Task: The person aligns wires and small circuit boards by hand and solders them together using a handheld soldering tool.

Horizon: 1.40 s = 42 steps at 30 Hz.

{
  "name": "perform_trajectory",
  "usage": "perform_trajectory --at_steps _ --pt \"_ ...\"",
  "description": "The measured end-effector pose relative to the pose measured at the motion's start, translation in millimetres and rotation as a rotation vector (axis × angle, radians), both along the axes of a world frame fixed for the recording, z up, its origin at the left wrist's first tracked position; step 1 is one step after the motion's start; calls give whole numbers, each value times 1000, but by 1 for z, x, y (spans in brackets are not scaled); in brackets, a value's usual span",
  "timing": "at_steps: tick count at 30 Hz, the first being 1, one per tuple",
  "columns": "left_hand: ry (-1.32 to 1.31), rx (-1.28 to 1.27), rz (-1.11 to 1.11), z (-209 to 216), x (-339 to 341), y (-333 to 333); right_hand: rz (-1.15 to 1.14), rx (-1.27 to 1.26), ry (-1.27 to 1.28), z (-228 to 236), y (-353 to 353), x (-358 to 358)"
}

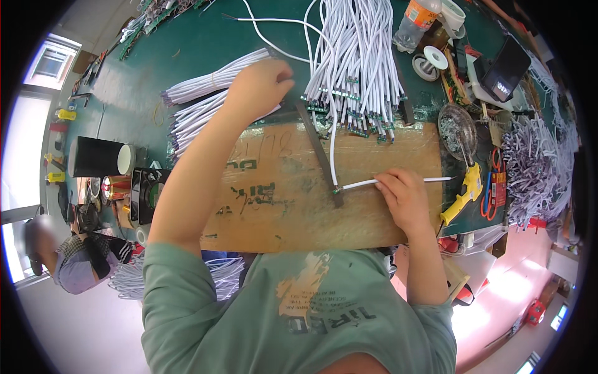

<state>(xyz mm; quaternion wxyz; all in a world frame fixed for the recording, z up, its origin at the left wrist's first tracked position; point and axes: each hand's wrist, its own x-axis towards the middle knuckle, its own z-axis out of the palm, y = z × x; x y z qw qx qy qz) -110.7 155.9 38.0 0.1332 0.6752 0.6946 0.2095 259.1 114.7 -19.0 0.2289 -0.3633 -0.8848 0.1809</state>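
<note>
My right hand (403, 194) pinches a short white cable (357, 184) above the brown cardboard sheet (299, 230). A thin dark tip shows at its right end; its left end is at a small green part, where a long white cable (332, 149) coming down from the pile also ends. Under that spot lies a dark metal strip (319, 146). My left hand (260, 87) is closed, fingers curled, over the right end of bundled white cables (202, 87); what its fingers hold, if anything, is hidden. A second bundle (193, 124) lies partly beneath my left forearm.
A big pile of white cables (355, 62) with green ends lies at the far middle. On the right are a yellow glue gun (464, 193), a metal dish (450, 124), orange-handled pliers (495, 187), a bottle (416, 25) and more cables (536, 162). Another person (81, 262) sits at left.
</note>
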Motion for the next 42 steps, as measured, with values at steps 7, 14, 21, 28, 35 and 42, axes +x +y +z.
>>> perform_trajectory --at_steps 7,14,21,28,35,42 --pt "300 189 116 -44 -11 -66 15 38 9 14 -12 -18" --pt "159 374 15 -39 30 -99 124 113 126 -6 -19 -40" --pt "73 205 -247 -35 86 -152 142 45 136 -7 -24 -43" --pt "-65 179 -107 -45 108 -166 130 48 105 -9 -27 -43" --pt "-156 126 -37 -49 114 -168 121 40 117 -7 -27 -45" --pt "-202 14 -27 -42 115 -166 127 41 145 -6 -26 -48"
